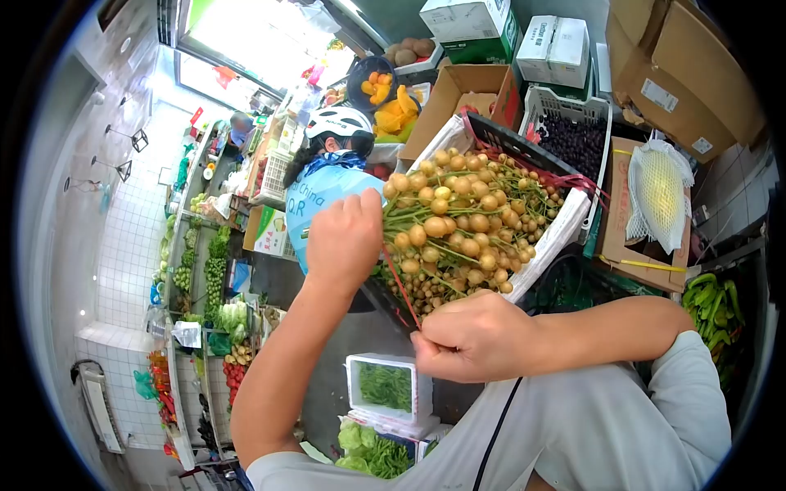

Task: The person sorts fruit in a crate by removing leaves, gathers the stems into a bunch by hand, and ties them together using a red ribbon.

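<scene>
A large bunch of round, yellow-brown, longan-like fruit [446, 221] on green stems fills the middle of the view. My left hand [348, 237] is closed in a fist around the gathered stem ends. A thin red string [399, 282] runs taut from beside that fist down to my right hand [471, 335], which pinches its lower end in front of the bunch. Under the held bunch, more of the same fruit lies in a crate lined with white material [553, 241]. The fingertips of my left hand are hidden.
Behind the crate stand a grey crate of dark grapes [569, 147] and cardboard boxes [679, 65]. A person in a blue top and white helmet [340, 127] is just beyond my left hand. Below sits a foam box of greens [385, 385]. Vegetable shelves [209, 278] line the left.
</scene>
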Action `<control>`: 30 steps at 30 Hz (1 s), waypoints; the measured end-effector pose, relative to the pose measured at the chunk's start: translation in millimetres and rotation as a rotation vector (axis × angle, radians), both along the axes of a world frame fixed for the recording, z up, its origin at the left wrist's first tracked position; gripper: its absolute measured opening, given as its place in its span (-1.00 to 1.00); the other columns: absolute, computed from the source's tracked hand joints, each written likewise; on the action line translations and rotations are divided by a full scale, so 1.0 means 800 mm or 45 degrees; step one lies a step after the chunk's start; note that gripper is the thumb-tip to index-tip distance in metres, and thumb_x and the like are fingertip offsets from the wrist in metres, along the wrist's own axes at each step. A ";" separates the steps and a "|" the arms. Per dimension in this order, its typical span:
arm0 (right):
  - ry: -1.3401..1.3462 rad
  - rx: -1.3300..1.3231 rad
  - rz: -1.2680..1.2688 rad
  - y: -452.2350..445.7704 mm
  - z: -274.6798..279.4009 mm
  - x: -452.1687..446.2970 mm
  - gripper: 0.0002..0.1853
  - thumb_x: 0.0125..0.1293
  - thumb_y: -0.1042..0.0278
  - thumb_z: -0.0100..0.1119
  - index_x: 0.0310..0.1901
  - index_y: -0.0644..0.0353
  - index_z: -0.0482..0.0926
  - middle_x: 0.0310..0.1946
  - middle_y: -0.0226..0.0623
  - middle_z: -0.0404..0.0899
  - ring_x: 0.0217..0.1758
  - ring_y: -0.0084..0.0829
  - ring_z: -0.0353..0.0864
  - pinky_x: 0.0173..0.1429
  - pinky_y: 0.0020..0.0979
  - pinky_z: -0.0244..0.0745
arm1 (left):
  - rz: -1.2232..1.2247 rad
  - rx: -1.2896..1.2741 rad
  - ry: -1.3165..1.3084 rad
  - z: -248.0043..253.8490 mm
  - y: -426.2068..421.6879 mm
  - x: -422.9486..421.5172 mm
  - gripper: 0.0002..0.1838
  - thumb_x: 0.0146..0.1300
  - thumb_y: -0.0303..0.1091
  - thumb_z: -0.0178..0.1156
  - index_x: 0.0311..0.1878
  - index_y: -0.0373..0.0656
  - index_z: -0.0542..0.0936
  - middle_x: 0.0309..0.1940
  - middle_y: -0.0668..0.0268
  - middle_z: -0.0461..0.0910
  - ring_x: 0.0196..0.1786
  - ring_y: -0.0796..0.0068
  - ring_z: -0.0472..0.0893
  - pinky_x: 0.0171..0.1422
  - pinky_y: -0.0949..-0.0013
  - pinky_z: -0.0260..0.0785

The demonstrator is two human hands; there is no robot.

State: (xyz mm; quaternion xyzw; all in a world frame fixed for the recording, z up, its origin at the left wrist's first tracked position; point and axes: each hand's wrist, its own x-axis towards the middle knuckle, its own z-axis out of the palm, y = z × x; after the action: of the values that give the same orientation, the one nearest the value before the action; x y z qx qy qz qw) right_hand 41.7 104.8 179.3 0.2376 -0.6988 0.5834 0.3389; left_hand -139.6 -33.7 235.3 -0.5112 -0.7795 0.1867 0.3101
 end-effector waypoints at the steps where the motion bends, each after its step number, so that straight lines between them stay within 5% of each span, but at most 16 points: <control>1: 0.013 0.032 -0.012 0.005 0.005 0.001 -0.65 0.21 0.46 0.36 -0.63 0.16 0.38 -0.71 -0.26 0.36 -0.70 -0.24 0.41 -0.58 -0.22 0.37 | 0.002 0.002 0.000 0.000 0.001 0.001 -0.83 0.13 -0.45 0.21 -0.34 -0.06 0.39 -0.54 0.35 0.44 -0.47 0.36 0.58 -0.42 0.31 0.40; 4: 0.170 0.251 -0.125 0.053 0.032 -0.012 -0.67 0.21 0.38 0.37 -0.62 0.10 0.41 -0.71 -0.31 0.37 -0.70 -0.28 0.42 -0.58 -0.26 0.37 | -0.190 -0.005 0.084 0.004 0.004 0.007 -0.82 0.11 -0.44 0.21 -0.37 -0.03 0.36 -0.57 0.39 0.36 -0.51 0.41 0.51 -0.46 0.34 0.29; 5: 0.000 0.315 -0.047 0.082 0.047 -0.014 -0.73 0.24 0.35 0.30 -0.56 0.15 0.47 -0.65 -0.23 0.48 -0.60 -0.19 0.57 -0.44 -0.19 0.50 | -0.265 -0.007 0.156 0.006 0.008 0.013 -0.78 0.14 -0.48 0.23 -0.40 -0.02 0.35 -0.57 0.41 0.32 -0.52 0.44 0.46 -0.47 0.34 0.22; 8: 0.097 0.483 -0.078 0.155 0.067 -0.055 -0.67 0.32 0.36 0.26 -0.54 0.25 0.39 -0.65 -0.16 0.39 -0.63 -0.16 0.36 -0.48 -0.21 0.28 | -0.421 0.019 0.276 0.012 0.022 0.030 -0.70 0.17 -0.59 0.27 -0.45 -0.03 0.34 -0.58 0.43 0.24 -0.55 0.49 0.37 -0.49 0.33 0.11; 12: -0.038 0.473 0.035 0.208 0.059 -0.104 -0.68 0.44 0.24 0.30 -0.41 0.30 0.59 -0.63 -0.24 0.44 -0.57 -0.39 0.41 -0.42 -0.28 0.29 | -0.586 0.142 0.325 0.021 0.047 0.054 -0.68 0.17 -0.78 0.30 -0.44 -0.11 0.43 -0.59 0.43 0.21 -0.57 0.51 0.30 -0.49 0.33 0.03; 15: -0.331 0.350 0.382 0.216 0.041 -0.139 -0.77 0.47 0.29 0.34 -0.22 0.32 0.77 -0.39 -0.43 0.74 -0.32 -0.71 0.60 -0.22 -0.55 0.49 | -0.694 0.264 0.254 0.031 0.064 0.071 -0.72 0.14 -0.79 0.30 -0.39 -0.16 0.48 -0.58 0.41 0.27 -0.57 0.51 0.33 -0.49 0.33 0.02; 21: -0.929 -0.434 1.070 0.164 -0.012 -0.133 -0.79 0.47 0.19 0.33 -0.20 0.16 0.71 -0.33 -0.45 0.67 -0.34 -0.69 0.54 -0.25 -0.56 0.44 | -0.574 0.492 0.070 0.044 0.100 0.093 -0.85 0.22 -0.67 0.31 -0.26 -0.24 0.55 -0.53 0.33 0.34 -0.53 0.38 0.40 -0.45 0.27 0.16; 28: -1.101 -0.879 0.917 0.070 -0.038 -0.040 -0.68 0.65 0.20 0.07 -0.30 0.11 0.30 -0.55 -0.53 0.26 -0.58 -0.66 0.16 -0.48 -0.53 0.18 | -0.128 0.538 -0.217 0.042 0.123 0.086 -0.81 0.13 -0.59 0.19 -0.28 -0.19 0.37 -0.52 0.20 0.41 -0.45 0.15 0.54 -0.40 0.13 0.39; 30: -0.864 -0.881 0.681 0.040 -0.042 -0.029 -0.69 0.64 0.18 0.08 -0.30 0.14 0.38 -0.55 -0.53 0.34 -0.53 -0.63 0.30 -0.41 -0.47 0.29 | -0.055 0.493 -0.230 0.035 0.114 0.079 -0.81 0.14 -0.59 0.19 -0.28 -0.18 0.37 -0.51 0.20 0.43 -0.44 0.15 0.56 -0.39 0.14 0.42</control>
State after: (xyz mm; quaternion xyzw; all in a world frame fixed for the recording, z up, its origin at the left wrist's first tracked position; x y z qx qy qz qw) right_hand 18.3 136.5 146.0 0.0803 -0.4518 0.8885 -0.0068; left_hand -76.1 57.2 263.1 -0.4733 -0.8144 -0.0198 0.3353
